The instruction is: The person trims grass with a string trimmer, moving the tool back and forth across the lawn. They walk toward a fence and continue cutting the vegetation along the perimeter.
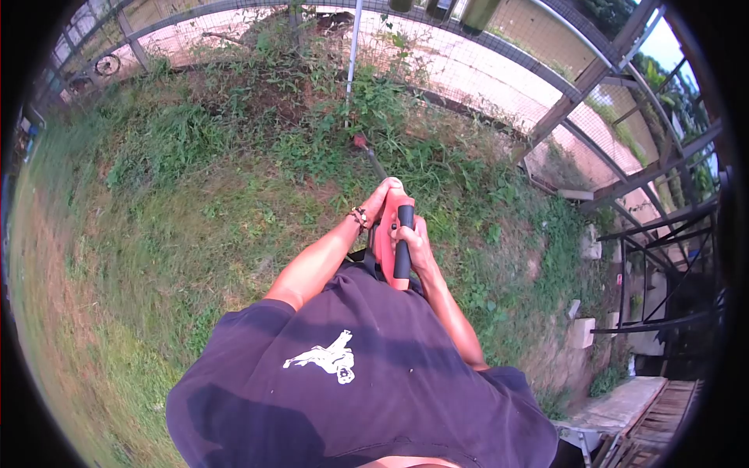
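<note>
A red and black string trimmer (383, 243) is held close against the front of my dark shirt, its shaft pointing forward. My left hand (382, 195), with a beaded bracelet at the wrist, is closed round the front part of the red body. Wrapped round the black handle on the right side is my right hand (416, 240). The tool's reddish head (360, 141) is at the far end of the shaft, low among green weeds (382, 109) near the fence. Leaves partly hide what lies around the head.
A wire fence with wooden rails (499, 58) curves across the back and right. A thin white pole (353, 62) stands upright just beyond the trimmer head. Concrete blocks (583, 333) and a black metal frame (655, 321) are at the right. Grass (117, 273) covers the left.
</note>
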A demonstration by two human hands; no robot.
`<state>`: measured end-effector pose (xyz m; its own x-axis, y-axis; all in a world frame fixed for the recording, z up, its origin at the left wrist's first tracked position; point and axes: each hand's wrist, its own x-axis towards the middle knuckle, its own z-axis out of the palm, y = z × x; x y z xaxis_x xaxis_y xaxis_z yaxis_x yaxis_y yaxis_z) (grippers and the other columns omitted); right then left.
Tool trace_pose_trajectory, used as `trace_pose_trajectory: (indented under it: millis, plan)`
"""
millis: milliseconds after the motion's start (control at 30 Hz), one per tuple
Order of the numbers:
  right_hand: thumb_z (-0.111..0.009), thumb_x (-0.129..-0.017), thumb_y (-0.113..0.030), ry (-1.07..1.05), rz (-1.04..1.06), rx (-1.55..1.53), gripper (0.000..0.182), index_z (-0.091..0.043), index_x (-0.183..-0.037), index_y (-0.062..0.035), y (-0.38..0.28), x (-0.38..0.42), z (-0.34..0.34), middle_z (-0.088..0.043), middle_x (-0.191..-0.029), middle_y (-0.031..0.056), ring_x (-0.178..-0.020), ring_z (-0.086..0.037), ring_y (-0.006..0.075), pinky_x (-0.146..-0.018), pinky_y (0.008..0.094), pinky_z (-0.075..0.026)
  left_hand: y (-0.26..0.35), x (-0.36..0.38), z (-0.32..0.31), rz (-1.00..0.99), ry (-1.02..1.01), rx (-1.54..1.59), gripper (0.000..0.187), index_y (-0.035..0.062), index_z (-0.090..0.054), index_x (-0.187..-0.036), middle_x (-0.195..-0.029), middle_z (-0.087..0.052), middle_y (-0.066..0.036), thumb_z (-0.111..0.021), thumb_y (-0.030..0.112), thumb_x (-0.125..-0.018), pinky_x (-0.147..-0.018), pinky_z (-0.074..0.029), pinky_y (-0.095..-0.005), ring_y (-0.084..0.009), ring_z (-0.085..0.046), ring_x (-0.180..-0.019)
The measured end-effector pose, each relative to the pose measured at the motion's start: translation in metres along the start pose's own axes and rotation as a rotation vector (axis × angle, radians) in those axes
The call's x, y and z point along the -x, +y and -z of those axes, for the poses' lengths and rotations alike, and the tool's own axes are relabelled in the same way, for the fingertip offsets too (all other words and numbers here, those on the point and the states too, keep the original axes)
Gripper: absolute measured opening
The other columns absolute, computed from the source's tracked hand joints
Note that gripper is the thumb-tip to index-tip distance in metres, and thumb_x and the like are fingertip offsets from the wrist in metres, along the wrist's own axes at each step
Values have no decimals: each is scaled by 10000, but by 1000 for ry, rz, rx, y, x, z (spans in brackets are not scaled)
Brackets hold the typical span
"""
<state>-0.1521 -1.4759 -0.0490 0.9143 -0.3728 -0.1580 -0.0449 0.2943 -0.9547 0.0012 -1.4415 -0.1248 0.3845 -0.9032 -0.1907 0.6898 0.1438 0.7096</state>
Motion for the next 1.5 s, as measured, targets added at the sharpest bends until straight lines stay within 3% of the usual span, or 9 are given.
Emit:
trace_pose_trajectory:
  millis: [267,467,633,933,1100,1300,1500]
  plan:
    - [-580,-672,-135,60,17,-51,363,-477,-994,-6,-1,6,1,-504,-642,20,-466,-481,104,-425,236,-420,-2,-8,-9,38,-43,-19,245,137,-535,-887,-724,-542,-11,-543,374,-826,-571,-470,-267,-125,-543,-616]
    - [-572,-672,-117,172,32,-92,343,-478,-986,-14,-9,21,3,-504,-642,23,-455,-477,103,-417,239,-420,1,-3,-38,222,-61,11,245,158,-530,-915,-716,-555,-19,-559,382,-819,-521,-467,-274,-136,-546,-561]
    - [-586,-673,-140,242,41,-53,362,-488,-977,31,-11,34,8,-537,-683,45,-532,-508,113,-504,260,-445,-24,-24,-37,233,-135,-4,213,117,-528,-890,-783,-551,-13,-565,316,-824,-677,-485,-281,-130,-562,-711]
    - [-580,-675,-128,261,64,55,323,-488,-952,10,-10,20,-2,-510,-631,27,-477,-489,107,-460,248,-431,-20,-32,-24,260,-278,101,203,97,-525,-849,-733,-530,-26,-516,300,-850,-654,-514,-310,-169,-584,-651]
    - [-584,-673,-129,217,47,81,301,-491,-928,2,-5,15,-17,-518,-647,33,-477,-486,111,-468,251,-434,-9,-12,-13,230,-208,131,229,81,-527,-859,-727,-536,-30,-500,309,-862,-654,-530,-335,-189,-612,-663]
    - [-585,-671,-128,112,1,32,325,-481,-951,-1,1,2,-45,-514,-655,27,-481,-483,105,-459,239,-425,7,10,17,35,-68,107,224,113,-529,-869,-734,-539,-9,-508,336,-860,-586,-486,-290,-143,-558,-596]
    - [-580,-672,-131,12,-59,25,340,-487,-972,-2,11,-28,-84,-513,-645,21,-463,-479,99,-421,235,-406,52,51,53,45,16,74,271,135,-524,-842,-667,-543,-1,-514,406,-845,-505,-443,-265,-113,-502,-507]
